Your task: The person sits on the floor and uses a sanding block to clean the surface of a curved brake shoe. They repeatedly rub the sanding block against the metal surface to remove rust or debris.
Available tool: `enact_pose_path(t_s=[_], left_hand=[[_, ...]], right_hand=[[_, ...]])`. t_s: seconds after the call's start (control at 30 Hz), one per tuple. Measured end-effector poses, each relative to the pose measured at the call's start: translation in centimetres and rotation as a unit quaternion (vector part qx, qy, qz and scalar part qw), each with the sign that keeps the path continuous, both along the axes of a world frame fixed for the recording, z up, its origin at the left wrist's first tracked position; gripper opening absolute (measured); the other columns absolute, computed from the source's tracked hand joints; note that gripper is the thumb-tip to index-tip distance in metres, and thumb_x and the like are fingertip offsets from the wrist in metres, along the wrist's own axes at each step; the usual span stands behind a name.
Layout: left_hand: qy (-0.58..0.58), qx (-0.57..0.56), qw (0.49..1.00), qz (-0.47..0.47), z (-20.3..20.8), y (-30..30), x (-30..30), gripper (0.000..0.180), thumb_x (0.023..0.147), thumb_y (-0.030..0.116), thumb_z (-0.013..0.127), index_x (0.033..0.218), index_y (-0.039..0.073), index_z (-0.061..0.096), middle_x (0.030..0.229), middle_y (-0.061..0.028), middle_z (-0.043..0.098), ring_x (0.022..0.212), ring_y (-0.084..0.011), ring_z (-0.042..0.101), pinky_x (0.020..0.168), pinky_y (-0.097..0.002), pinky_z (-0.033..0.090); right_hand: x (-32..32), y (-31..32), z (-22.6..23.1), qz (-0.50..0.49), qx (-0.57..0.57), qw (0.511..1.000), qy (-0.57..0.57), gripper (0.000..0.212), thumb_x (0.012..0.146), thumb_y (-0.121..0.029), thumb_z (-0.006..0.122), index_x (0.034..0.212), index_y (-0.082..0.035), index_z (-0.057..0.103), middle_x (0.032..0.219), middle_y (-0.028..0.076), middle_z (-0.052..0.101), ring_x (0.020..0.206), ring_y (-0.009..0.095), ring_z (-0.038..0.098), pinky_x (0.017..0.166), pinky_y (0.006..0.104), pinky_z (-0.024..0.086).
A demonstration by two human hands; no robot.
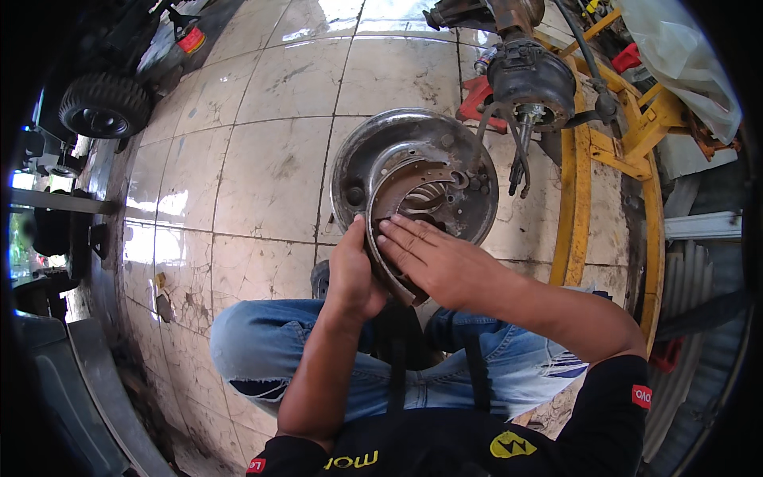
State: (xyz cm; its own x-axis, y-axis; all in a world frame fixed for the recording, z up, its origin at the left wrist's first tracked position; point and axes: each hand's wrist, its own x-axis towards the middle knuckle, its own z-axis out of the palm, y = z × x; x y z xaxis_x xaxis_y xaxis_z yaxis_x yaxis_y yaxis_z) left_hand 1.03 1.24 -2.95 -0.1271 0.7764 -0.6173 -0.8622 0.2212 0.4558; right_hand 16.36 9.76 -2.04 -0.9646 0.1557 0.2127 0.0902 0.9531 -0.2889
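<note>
Brake shoe [388, 191], between the hands, overlaps the plate's [358, 151] near rim. Left hand [350, 270] flanks its outer edge, finger closure unclear; right hand's [433, 258] straight fingers, slightly spread, cover its face. Uneven pressure could tip it.

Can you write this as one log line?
left hand: against outer edge of curved metal shoe | right hand: laid over its inner side | round metal dish: partly hidden behind shoe
</note>
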Motion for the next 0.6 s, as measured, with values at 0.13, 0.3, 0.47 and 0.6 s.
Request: enact_pose_path(t_s=[0.13, 0.3, 0.47, 0.6], left_hand=[[0.033, -0.002, 0.999, -0.006, -0.2, -0.1, 0.0, 0.050, 0.108, 0.035, 0.025, 0.133, 0.000, 0.051, 0.124, -0.0182, 0.062, 0.112, -0.0290, 0.063, 0.101, -0.0444, 0.049], [0.019, 0.009, 1.000, 0.000, 0.1, 0.1, 0.1, 0.051, 0.108, 0.034, 0.024, 0.135, -0.001, 0.049, 0.126, -0.0189, 0.061, 0.115, -0.0300, 0.062, 0.103, -0.0454, 0.048], [-0.003, 0.004, 1.000, 0.000, 0.1, 0.1, -0.1, 0.052, 0.108, 0.034, 0.024, 0.137, -0.002, 0.048, 0.128, -0.0194, 0.061, 0.118, -0.0301, 0.060, 0.105, -0.0451, 0.047], [0.009, -0.003, 1.000, 0.009, 0.2, 0.1, 0.2, 0.051, 0.108, 0.034, 0.024, 0.135, -0.002, 0.049, 0.127, -0.0188, 0.061, 0.116, -0.0294, 0.061, 0.104, -0.0450, 0.048]], right_hand=[[0.2, 0.7, -0.9, -0.037, -0.018, 0.999, -0.005, 0.049, 0.091, -0.014, 0.051, 0.136, 0.008, 0.050, 0.141, 0.025, 0.052, 0.135, 0.036, 0.049, 0.114, 0.0439, 0.038], [0.3, -0.3, 0.9, 0.005, -0.046, 0.999, -0.016, 0.052, 0.089, -0.008, 0.051, 0.139, 0.008, 0.047, 0.145, 0.024, 0.049, 0.139, 0.036, 0.044, 0.117, 0.0423, 0.036], [0.1, -0.3, 0.4, -0.006, 0.011, 1.000, -0.012, 0.047, 0.094, -0.015, 0.048, 0.136, 0.006, 0.051, 0.142, 0.022, 0.053, 0.137, 0.034, 0.047, 0.114, 0.0450, 0.038], [0.0, 0.6, -0.3, -0.047, -0.012, 0.999, -0.016, 0.047, 0.094, -0.014, 0.047, 0.136, 0.008, 0.050, 0.143, 0.024, 0.051, 0.137, 0.035, 0.047, 0.113, 0.0464, 0.039]])
